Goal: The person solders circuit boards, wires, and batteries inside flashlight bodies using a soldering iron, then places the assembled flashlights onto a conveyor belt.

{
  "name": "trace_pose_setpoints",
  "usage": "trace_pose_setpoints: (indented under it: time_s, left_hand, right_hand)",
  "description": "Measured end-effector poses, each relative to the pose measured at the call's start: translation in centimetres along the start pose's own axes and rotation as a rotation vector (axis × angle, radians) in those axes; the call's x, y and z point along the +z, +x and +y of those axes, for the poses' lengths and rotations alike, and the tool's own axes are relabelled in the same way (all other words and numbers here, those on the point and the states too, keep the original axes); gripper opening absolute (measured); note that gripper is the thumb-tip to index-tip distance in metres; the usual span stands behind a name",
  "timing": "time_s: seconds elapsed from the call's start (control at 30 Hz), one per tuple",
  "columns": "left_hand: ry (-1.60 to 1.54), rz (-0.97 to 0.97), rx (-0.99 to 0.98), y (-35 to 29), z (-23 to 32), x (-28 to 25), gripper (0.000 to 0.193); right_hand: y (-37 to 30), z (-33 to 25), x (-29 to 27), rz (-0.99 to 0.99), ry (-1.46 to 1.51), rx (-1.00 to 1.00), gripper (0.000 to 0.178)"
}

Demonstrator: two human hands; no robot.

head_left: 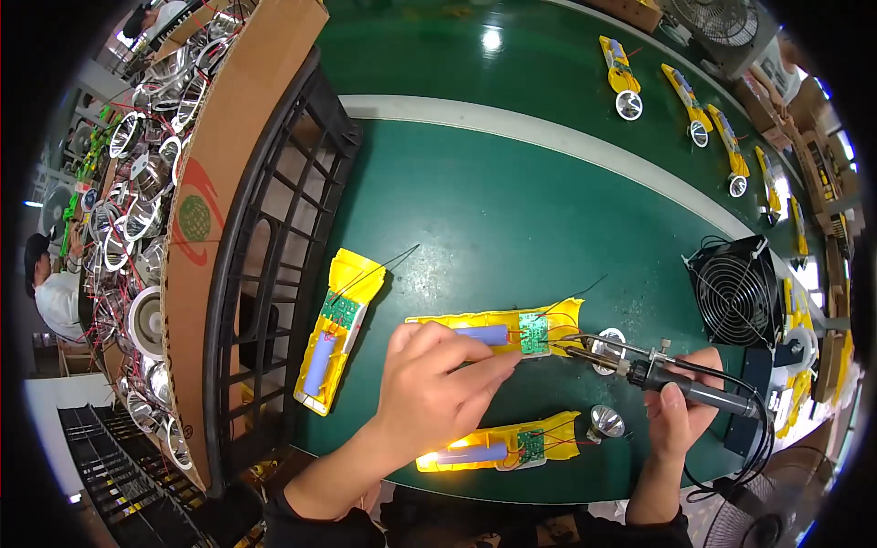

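Observation:
My right hand point(681, 406) grips a soldering iron point(699, 390) with a thin metal solder-feed tube along it. Its tip points left, at the green circuit board point(533, 334) in a yellow flashlight housing point(566, 315). Over the near side of that housing is my left hand point(443, 379), thumb and fingers pinched together beside the board; what they hold, if anything, is hidden. A blue cylindrical battery point(489, 334) lies inside the housing, partly covered by my fingers. Just past the board's right end sits a silver reflector cup point(607, 351), partly behind the iron.
Another open housing point(343, 315) lies left, and one point(498, 442) nearer me with a reflector point(606, 422). A black crate point(274, 237) and carton point(196, 265) of reflectors stand left. A black fan point(735, 290) stands right. More housings point(621, 68) lie on the far green surface.

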State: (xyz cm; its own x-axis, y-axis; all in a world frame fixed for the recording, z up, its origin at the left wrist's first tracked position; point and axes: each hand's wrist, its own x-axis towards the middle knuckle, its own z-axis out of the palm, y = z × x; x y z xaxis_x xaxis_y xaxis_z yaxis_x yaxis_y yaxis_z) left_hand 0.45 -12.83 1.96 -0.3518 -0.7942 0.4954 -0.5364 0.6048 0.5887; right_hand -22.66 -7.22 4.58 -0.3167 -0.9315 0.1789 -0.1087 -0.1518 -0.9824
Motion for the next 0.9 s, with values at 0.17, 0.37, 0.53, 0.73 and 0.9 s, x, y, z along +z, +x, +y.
trace_pose_setpoints:
  time_s: [0.17, 0.37, 0.53, 0.73, 0.9]
  left_hand:
    - [0.013, 0.022, -0.002, -0.3, -0.3, 0.5, 0.018]
    - [0.065, 0.054, 0.034, -0.3, -0.6, 1.0, 0.019]
    - [0.068, 0.041, 0.036, -0.3, -0.7, 1.2, 0.020]
    - [0.055, 0.053, 0.027, -0.3, -0.7, 1.4, 0.021]
    - [0.052, 0.013, 0.023, -0.3, -0.7, 1.4, 0.021]
  right_hand:
    - [0.0, 0.3, 0.3, 0.022, 0.029, -0.007, 0.028]
    - [-0.3, 0.3, 0.4, 0.004, 0.018, 0.029, 0.028]
    - [-0.3, 0.8, 0.4, -0.010, -0.063, 0.034, 0.031]
    - [-0.4, 0.9, 0.7, -0.014, -0.051, 0.042, 0.029]
    - [-0.3, 1.0, 0.8, -0.003, -0.043, 0.056, 0.029]
